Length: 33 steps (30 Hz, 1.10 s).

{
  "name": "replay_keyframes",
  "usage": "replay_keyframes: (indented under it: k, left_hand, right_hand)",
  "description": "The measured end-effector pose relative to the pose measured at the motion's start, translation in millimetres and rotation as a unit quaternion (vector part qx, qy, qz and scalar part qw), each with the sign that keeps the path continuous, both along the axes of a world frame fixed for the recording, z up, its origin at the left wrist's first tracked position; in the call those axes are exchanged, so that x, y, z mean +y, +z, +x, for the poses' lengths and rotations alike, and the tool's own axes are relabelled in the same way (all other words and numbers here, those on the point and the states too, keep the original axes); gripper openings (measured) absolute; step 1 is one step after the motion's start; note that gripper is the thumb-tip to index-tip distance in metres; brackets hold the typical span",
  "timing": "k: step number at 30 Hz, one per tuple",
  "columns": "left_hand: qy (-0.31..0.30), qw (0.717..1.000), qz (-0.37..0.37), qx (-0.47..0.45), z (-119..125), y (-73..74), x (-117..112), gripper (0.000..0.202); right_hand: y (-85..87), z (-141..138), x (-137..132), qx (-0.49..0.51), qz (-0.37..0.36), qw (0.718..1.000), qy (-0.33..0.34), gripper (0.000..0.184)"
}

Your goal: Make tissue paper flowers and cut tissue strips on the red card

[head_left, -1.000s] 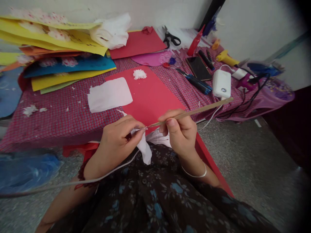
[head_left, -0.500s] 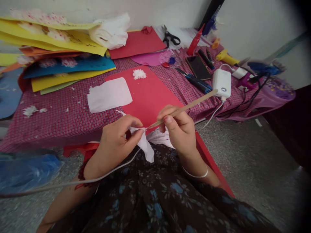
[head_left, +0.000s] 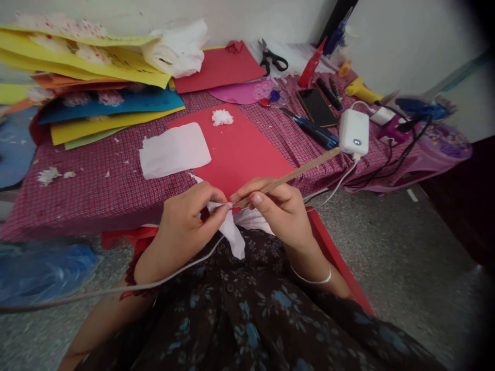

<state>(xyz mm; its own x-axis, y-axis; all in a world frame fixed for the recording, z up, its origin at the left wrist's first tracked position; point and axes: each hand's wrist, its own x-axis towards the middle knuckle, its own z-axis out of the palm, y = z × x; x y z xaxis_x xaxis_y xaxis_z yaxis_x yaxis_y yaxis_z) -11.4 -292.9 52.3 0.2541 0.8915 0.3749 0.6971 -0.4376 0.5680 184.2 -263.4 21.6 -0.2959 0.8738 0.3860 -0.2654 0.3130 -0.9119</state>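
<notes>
My left hand (head_left: 191, 224) pinches a strip of white tissue paper (head_left: 234, 238) between thumb and fingertips; its loose end hangs down over my lap. My right hand (head_left: 280, 208) is closed around a thin wooden stick (head_left: 305, 167). The stick's lower tip meets the tissue at my left fingertips, and its other end slants up to the right. In front of both hands lies a red paper sheet (head_left: 243, 149), bearing a white fluffy paper tuft (head_left: 222, 117). A stack of white tissue (head_left: 176, 150) overlaps the sheet's left edge.
Coloured paper cards (head_left: 112, 111) are piled at the back left. Black scissors (head_left: 273, 59), a red glue bottle (head_left: 311, 66), a phone (head_left: 317, 107), a box cutter (head_left: 311, 130) and a white power bank (head_left: 354, 132) lie right. A white cable (head_left: 127, 287) crosses my left forearm.
My right hand's fingers have moved left, closer to my left fingertips, and the stick has shifted slightly. My left hand still pinches the tissue in the same place.
</notes>
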Motion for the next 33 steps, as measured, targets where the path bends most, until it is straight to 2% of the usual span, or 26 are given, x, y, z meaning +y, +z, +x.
replay_keyframes:
  k: [4,7,11,21,33]
  left_hand:
    - [0.009,1.000,0.004,0.000,-1.4,-0.5,2.0,0.008]
    - [0.010,1.000,-0.001,-0.001,-1.9,-1.2,2.2,0.009]
    - [0.009,1.000,-0.006,-0.009,-1.8,-1.9,1.1,0.007]
    - [0.014,1.000,-0.011,-0.014,-0.3,-0.6,2.1,0.008]
    - [0.008,1.000,0.019,0.005,-0.3,-2.9,1.0,0.009]
  right_hand:
    - [-6.9,1.7,3.6,0.077,-0.031,0.996,-0.025,0.014]
    - [-10.4,0.5,4.9,0.107,-0.021,0.993,-0.040,0.013]
    - [-11.2,-3.0,4.0,0.079,0.015,0.995,-0.058,0.012]
    - [-10.6,-2.7,3.4,0.067,0.038,0.995,-0.061,0.015]
    - [-7.9,-0.5,1.0,0.009,-0.022,0.999,-0.049,0.017]
